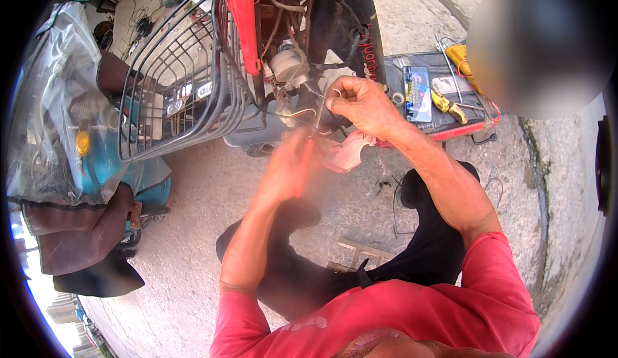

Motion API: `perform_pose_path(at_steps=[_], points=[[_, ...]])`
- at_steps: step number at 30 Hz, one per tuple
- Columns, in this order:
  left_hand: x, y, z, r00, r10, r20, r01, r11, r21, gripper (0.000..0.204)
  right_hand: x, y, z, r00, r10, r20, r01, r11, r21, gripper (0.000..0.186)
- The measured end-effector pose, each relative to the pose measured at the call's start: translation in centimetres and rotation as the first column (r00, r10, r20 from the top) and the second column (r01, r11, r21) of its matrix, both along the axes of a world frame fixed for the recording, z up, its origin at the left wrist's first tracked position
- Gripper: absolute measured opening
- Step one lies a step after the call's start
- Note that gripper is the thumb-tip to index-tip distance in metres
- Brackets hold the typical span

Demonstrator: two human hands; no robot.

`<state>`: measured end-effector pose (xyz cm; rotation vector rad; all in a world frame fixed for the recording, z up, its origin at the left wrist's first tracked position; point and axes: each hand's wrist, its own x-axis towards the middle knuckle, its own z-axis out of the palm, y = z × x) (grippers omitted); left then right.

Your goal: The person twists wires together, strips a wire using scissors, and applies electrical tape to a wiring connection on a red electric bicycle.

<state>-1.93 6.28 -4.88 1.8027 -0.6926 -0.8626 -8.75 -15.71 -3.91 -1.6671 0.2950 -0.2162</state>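
Right hand [364,107]: fingers pinching wiring [302,111], located right of black basket [170,110]. Left hand [288,165], motion-blurred: fingers closed around slim red tool [304,168], near wiring.

The person wore a red short-sleeved shirt [412,316], with a pale, irregular smudge [313,323] across the left of its front. The left sleeve [239,319] and right sleeve [486,261] were loose and plain, leaving both forearms bare. The left hand [296,165], blurred, and the right hand [364,105] looked bare too. Below were black trousers [421,245], a narrow dark strap [364,274] at the waist, and a dark shoe [410,190] on the right.
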Motion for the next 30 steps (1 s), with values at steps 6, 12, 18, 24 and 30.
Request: perform_pose_path(at_steps=[6, 12, 18, 24, 30], points=[[-0.4, -0.3, 0.5, 0.999, 0.032, 0.028, -0.033, 0.999, 0.021, 0.043, 0.1, -0.1, -0.3, 1.0, 0.002, 0.03, -0.003, 1.0, 0.012, 0.019], [-0.5, -0.3, 0.5, 0.999, 0.039, 0.006, -0.039, 0.999, -0.015, 0.043, 0.0, -0.1, -0.2, 0.999, 0.022, 0.026, -0.022, 0.999, -0.031, 0.008], [-1.1, -0.6, 1.8, 0.998, 0.037, 0.052, -0.039, 0.999, 0.029, 0.044, -0.4, 0.0, 1.0, 0.999, 0.012, -0.037, -0.012, 1.0, -0.018, 0.009], [-1.3, -0.4, 1.6, 0.997, 0.021, 0.074, -0.025, 0.999, 0.044, 0.047, -0.4, -0.2, 0.1, 1.0, 0.002, 0.02, -0.001, 0.999, -0.034, 0.018], [-1.4, 0.0, 1.6, 0.998, 0.055, 0.029, -0.057, 0.995, 0.077, 0.047, -0.7, -0.5, -0.1, 1.0, -0.02, 0.023, 0.021, 0.998, -0.061, 0.02]])
